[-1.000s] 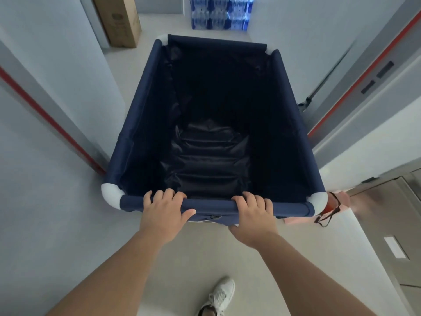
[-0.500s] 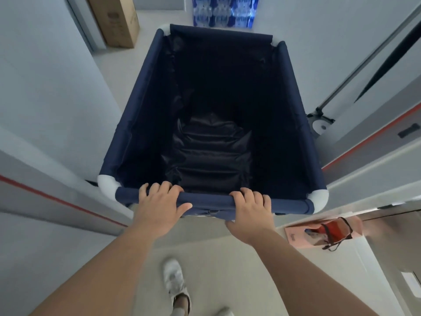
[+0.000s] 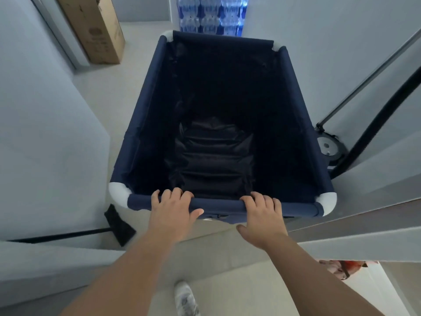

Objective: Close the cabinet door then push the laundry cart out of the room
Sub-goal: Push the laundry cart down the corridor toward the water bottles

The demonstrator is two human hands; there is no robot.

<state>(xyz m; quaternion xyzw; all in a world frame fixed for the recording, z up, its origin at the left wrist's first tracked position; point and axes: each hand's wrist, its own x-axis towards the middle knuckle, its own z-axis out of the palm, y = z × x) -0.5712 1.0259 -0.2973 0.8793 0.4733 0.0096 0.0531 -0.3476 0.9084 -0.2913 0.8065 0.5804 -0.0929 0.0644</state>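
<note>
The laundry cart [image 3: 145, 115] is a deep navy fabric bin with white corner pieces, and it fills the middle of the view. Dark folded fabric [image 3: 214, 160] lies at its bottom. My left hand [image 3: 170, 208] and my right hand [image 3: 262, 213] both grip the cart's near top rail, fingers curled over it, about a hand's width apart. The cart stands in a narrow passage past the door frame, with walls close on both sides. No cabinet door is in view.
A tall cardboard box [image 3: 93, 28] leans at the far left. Packs of water bottles [image 3: 209, 14] stand straight ahead beyond the cart. A round base with a pole and black hose [image 3: 328, 147] sits against the right wall. A black broom head [image 3: 118, 224] lies by the left wall.
The cart and I have moved forward through the doorway; the red-striped door frames have slid behind, and the water packs and box are closer. Both hands keep their grip.
</note>
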